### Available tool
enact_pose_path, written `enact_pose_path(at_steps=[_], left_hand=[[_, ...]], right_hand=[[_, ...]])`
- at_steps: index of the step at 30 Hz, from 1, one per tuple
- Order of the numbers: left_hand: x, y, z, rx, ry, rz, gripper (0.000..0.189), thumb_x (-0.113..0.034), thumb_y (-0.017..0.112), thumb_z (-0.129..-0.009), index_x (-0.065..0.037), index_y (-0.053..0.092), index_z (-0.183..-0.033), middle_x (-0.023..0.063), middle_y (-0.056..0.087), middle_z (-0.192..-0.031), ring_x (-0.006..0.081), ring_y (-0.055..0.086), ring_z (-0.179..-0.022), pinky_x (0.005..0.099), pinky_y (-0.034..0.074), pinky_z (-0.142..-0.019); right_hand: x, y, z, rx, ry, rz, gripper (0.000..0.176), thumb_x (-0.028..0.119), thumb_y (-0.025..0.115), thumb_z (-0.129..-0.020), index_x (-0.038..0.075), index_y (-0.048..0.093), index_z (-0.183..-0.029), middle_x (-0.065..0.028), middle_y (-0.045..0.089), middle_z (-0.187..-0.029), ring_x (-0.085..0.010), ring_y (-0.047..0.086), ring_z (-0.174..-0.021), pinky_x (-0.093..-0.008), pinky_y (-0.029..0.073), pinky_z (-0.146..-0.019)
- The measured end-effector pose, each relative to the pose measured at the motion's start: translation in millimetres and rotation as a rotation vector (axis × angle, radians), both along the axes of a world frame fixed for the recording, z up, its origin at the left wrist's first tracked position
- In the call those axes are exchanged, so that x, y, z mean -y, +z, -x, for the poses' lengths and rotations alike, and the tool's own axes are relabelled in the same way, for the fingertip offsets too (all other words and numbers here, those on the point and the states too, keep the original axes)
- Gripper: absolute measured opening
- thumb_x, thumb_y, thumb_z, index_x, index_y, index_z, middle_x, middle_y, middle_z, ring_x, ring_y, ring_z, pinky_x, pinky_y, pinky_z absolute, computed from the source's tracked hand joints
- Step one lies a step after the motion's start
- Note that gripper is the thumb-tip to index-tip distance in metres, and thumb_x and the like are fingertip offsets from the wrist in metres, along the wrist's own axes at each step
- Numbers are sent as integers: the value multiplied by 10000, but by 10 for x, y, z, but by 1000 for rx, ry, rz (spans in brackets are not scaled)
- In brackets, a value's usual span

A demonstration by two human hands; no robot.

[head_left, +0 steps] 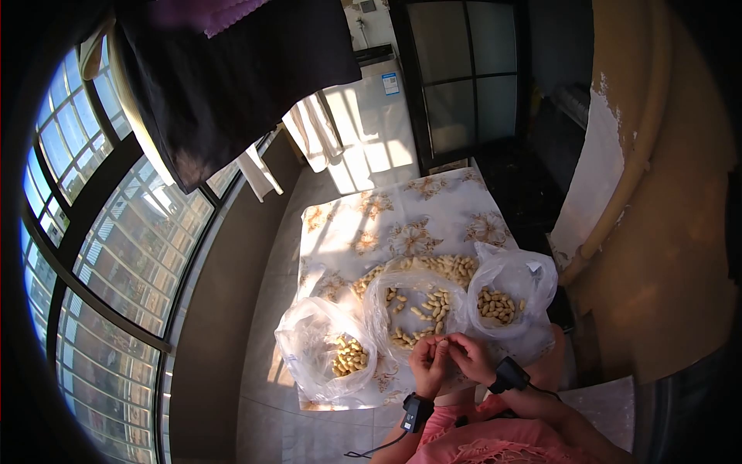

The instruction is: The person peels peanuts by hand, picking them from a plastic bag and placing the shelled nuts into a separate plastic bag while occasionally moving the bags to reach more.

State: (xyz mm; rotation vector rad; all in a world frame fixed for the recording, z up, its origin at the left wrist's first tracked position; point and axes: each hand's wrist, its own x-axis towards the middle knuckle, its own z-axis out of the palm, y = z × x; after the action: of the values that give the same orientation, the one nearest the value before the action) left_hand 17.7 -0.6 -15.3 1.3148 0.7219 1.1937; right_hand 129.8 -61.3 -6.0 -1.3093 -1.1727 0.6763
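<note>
My left hand [427, 363] and my right hand [470, 358] meet at the near edge of the middle plastic bag [375, 298], fingertips pressed together. What they pinch between them is too small to make out. Peanuts in shells [433, 305] lie in that middle bag, just beyond my hands. To the left, another clear bag [297, 344] holds a small heap of peanuts [350, 356]. On the right a third bag [543, 274] has peanuts [496, 306] in it. More peanuts [456, 267] are spread behind the middle bag.
The bags stand on a table with a flowered cloth [332, 232]. Dark clothing [239, 77] hangs at the upper left, near barred windows [139, 240]. A white appliance [371, 131] and a dark-framed glass door [464, 77] are behind the table. A pipe [618, 209] runs along the right wall.
</note>
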Motion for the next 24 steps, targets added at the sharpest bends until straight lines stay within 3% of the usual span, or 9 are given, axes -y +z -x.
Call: enact_pose_path(at_steps=[2,3,5,9,11,15,17,20,24], left_hand=[[-2,-22,29,-12,-63,40,94,-80,665,-957,-5,660,-1014,-36,640,-828,24,529,-731,187,446,-679],[-1,-22,37,-13,-63,40,94,-80,665,-957,-5,660,-1014,-36,640,-828,24,529,-731,187,446,-679],[6,-12,49,-65,-67,44,98,-71,662,-957,-4,661,-1027,-20,661,-872,30,553,-756,190,463,-696],[9,-56,-1,-40,-66,56,106,-67,665,-954,-2,664,-1037,-12,670,-895,32,566,-772,190,472,-705],[3,-56,-46,25,10,11,114,-96,715,-913,-21,718,-999,-98,415,-636,18,319,-586,204,278,-514],[6,-20,-40,36,22,-10,116,-93,719,-907,-23,721,-999,-94,411,-635,21,318,-584,208,279,-511],[16,40,-22,-40,42,-44,112,-90,720,-903,-22,721,-992,-90,410,-633,23,320,-582,208,281,-511],[15,19,-44,-16,47,-27,122,-90,731,-897,-26,711,-999,-91,388,-619,25,314,-571,208,277,-507],[33,146,-21,-97,50,-62,200,-101,720,-897,-24,663,-1073,-81,399,-647,33,343,-586,207,296,-525]], right_hand=[[-3,-19,0,9,-8,-15,154,69,560,-989,3,620,-1115,-63,674,-928,-104,597,-853,-279,494,-764],[-3,-12,0,9,-8,-15,154,69,560,-989,3,620,-1115,-63,674,-928,-104,597,-853,-279,494,-764],[-4,11,-2,17,-36,-15,159,55,592,-963,11,622,-1113,-157,688,-893,-241,693,-798,-327,519,-694],[10,15,-3,-13,-45,13,165,55,591,-964,10,618,-1121,-153,689,-886,-241,692,-790,-329,518,-692],[4,2,-13,14,-24,19,176,59,598,-962,13,618,-1130,-150,697,-897,-235,698,-802,-328,522,-697],[-17,-73,0,12,-54,-27,189,67,609,-957,19,621,-1139,-149,703,-909,-234,706,-820,-327,527,-704],[-2,-49,2,-59,-12,27,184,60,568,-984,11,615,-1156,-59,690,-969,-88,618,-875,-268,507,-775],[-17,-9,13,-17,-47,-29,189,64,620,-950,26,625,-1135,-139,713,-925,-206,710,-839,-311,529,-708],[-19,-121,9,25,-84,-17,177,62,613,-957,25,619,-1130,-118,708,-902,-184,700,-826,-312,529,-709]])
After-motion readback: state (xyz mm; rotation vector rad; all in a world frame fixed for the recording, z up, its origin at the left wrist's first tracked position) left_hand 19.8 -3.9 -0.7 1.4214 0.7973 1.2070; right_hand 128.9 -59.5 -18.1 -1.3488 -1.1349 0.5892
